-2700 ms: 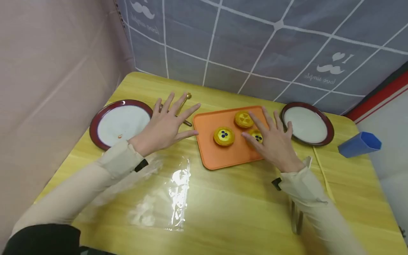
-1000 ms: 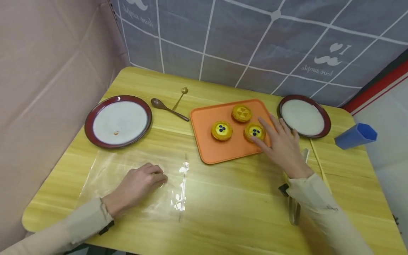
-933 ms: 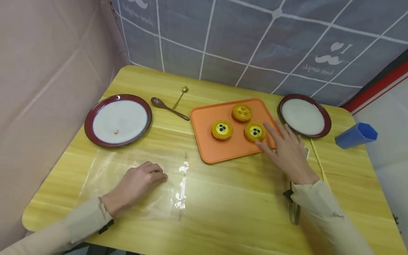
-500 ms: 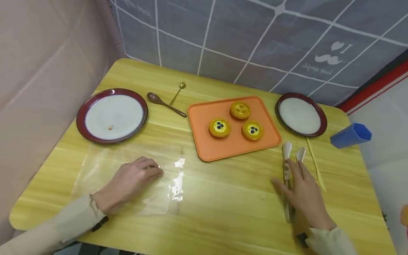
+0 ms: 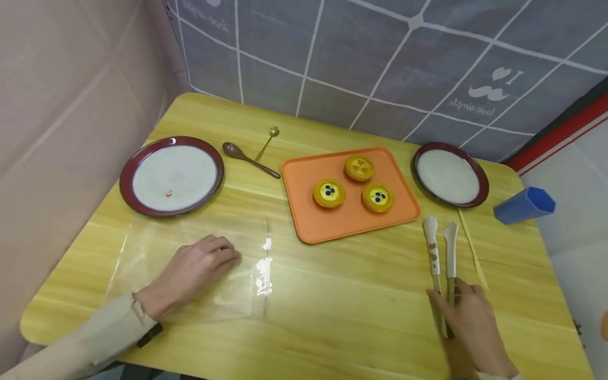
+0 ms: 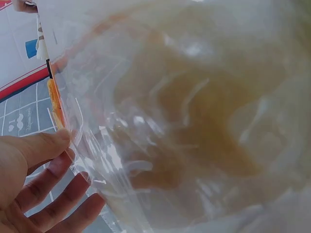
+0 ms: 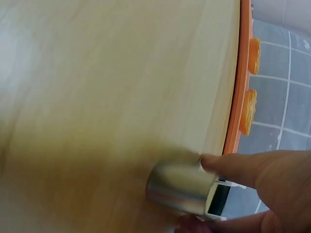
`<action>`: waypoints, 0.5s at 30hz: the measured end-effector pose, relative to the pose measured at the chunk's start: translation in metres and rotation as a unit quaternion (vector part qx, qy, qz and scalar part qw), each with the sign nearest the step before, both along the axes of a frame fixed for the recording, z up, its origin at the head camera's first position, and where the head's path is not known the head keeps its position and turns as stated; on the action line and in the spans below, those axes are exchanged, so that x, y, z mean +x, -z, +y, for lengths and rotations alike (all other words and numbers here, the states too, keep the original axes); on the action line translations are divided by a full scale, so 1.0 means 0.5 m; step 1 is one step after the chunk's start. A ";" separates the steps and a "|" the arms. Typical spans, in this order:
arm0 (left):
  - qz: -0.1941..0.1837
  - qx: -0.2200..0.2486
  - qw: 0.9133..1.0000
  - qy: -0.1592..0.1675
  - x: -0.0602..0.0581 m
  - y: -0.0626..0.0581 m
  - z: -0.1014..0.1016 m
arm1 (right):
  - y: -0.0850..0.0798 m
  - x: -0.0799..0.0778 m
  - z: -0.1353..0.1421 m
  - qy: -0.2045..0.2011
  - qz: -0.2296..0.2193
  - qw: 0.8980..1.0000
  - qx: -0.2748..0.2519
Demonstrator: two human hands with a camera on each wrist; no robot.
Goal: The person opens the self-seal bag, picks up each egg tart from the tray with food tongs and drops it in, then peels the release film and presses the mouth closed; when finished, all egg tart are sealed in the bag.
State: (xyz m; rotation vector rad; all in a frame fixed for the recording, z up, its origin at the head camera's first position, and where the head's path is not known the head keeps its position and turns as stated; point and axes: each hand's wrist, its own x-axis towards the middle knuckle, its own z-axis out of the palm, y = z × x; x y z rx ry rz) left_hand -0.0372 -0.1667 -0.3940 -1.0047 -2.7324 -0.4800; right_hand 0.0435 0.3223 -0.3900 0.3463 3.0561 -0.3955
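Note:
My left hand pinches a clear plastic bag lying on the table. The left wrist view shows the thumb and forefinger on the edge of the bag, the other fingers loosely bent. Near the table's right front, my right hand grips the metal handle of a pair of tongs with white tips. Thumb and fingers sit on either side of the tongs in the right wrist view. The tips lie apart, pointing toward the back. An orange tray holds three egg tarts.
Red-rimmed plates stand at left and right. A wooden spoon and a small gold spoon lie left of the tray. A blue cup is at far right, near a thin yellow stick.
My left hand came down onto the bag and stayed. My right hand left the tray, moved toward me and took hold of the tongs, whose handle end shifted slightly right.

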 end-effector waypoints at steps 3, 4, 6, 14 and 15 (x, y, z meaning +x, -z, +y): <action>0.000 0.006 1.000 -0.006 0.000 0.001 -0.001 | 0.005 0.000 0.011 -0.013 0.023 1.000 0.002; 0.000 0.008 1.000 -0.008 -0.002 0.001 -0.001 | 0.007 0.000 0.014 -0.014 0.030 0.999 0.002; 0.001 0.014 1.000 -0.012 -0.006 -0.001 0.000 | 0.010 0.000 0.021 -0.011 0.039 0.999 -0.002; -0.026 0.032 0.999 -0.019 -0.012 -0.023 0.003 | 0.009 0.000 0.041 0.014 0.059 0.998 -0.034; -0.034 0.032 0.999 -0.025 -0.011 -0.026 0.002 | 0.007 -0.002 0.042 0.019 0.060 0.997 -0.039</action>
